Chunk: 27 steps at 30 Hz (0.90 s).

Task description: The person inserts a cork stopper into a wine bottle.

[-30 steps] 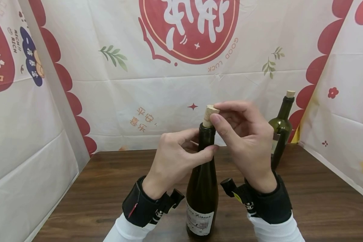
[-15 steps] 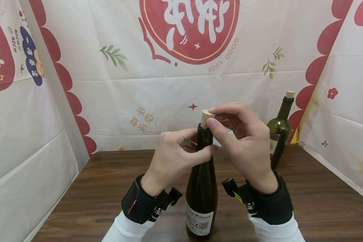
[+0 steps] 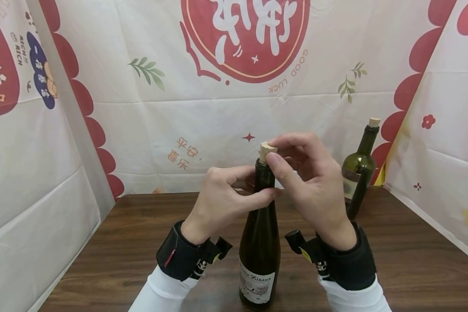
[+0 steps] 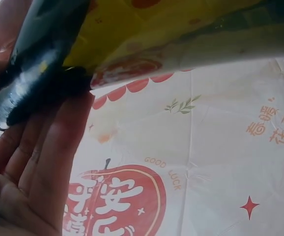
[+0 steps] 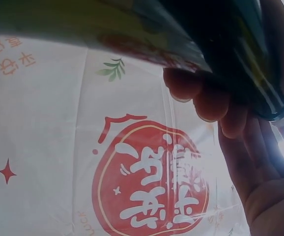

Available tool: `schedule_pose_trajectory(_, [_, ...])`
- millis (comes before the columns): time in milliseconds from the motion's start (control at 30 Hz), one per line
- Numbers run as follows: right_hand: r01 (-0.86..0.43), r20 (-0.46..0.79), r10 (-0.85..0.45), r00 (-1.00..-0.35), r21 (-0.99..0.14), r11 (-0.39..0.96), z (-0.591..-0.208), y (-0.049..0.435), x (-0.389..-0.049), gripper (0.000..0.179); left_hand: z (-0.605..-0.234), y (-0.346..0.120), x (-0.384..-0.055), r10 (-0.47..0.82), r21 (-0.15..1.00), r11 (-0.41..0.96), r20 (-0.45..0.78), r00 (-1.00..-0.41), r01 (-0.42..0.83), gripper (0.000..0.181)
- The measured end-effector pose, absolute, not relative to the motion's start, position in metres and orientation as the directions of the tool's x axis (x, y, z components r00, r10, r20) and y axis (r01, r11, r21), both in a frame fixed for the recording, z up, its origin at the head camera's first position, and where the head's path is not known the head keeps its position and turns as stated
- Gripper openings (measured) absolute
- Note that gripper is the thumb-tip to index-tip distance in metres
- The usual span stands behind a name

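1. Head view puts the cork (image 3: 267,151) at the top of the nearer bottle (image 3: 259,247), its lower end meeting the mouth; how deep it sits inside, we cannot tell.
2. We see the right hand (image 3: 317,186) pinching the cork between thumb and forefinger. From that hand's palm, the cork lies to the left, out at the fingertips.
3. We find the left hand (image 3: 220,201) wrapped around the bottle's neck just below the mouth, thumb across the front and fingers passing behind.
4. Cork and neck, both near upright, run roughly along one line; we judge that alignment to be the relation that counts most. Of the two hands, the right is nearer, touching the cork, while the left is just beneath it.
5. We see the bottle standing on the wooden table (image 3: 128,247), its label (image 3: 256,284) low on the body.
6. Behind the right hand, we make out a second bottle (image 3: 360,162) topped with its own stopper (image 3: 374,122).
7. Backlight blurs the mouth in the right wrist view, so we leave finer detail there unsaid.
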State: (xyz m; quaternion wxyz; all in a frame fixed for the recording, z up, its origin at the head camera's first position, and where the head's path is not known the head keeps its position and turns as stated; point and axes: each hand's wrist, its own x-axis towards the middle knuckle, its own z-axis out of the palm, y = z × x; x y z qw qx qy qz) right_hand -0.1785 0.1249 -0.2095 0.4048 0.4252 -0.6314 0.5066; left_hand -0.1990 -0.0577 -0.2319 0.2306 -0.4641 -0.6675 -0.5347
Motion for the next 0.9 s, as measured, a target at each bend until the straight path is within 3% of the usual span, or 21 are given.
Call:
schedule_pose_trajectory(300, [-0.947, 0.940, -0.142, -0.311, -0.294, 0.132, -0.210, 0.124, -0.179, 0.029, -0.233, -0.058, -0.204, 0.397, 0.497, -0.030, 0.803, -0.445, 0.867, 0.018])
schedule_pose_trajectory(433, [-0.919, 0.913, -0.103, -0.395, -0.392, 0.053, -0.211, 0.121, -0.180, 0.034, -0.231, -0.062, -0.204, 0.439, 0.514, -0.040, 0.779, -0.447, 0.857, 0.018])
schedule_pose_trajectory(633, [-0.807, 0.830, -0.075, -0.553, -0.556, -0.200, -0.211, 0.114, -0.178, 0.032, -0.230, -0.074, -0.209, 0.592, 0.603, -0.002, 0.644, -0.485, 0.798, 0.022])
schedule_pose_trajectory(767, [-0.719, 0.777, -0.122, -0.617, -0.620, -0.313, -0.213, 0.107, -0.181, 0.034, -0.233, -0.078, -0.217, 0.692, 0.682, 0.046, 0.505, -0.516, 0.730, 0.027])
schedule_pose_trajectory(900, [-0.647, 0.735, -0.206, -0.646, -0.671, -0.363, -0.216, 0.101, -0.183, 0.042, -0.238, -0.078, -0.227, 0.777, 0.739, 0.048, 0.395, -0.490, 0.672, 0.031])
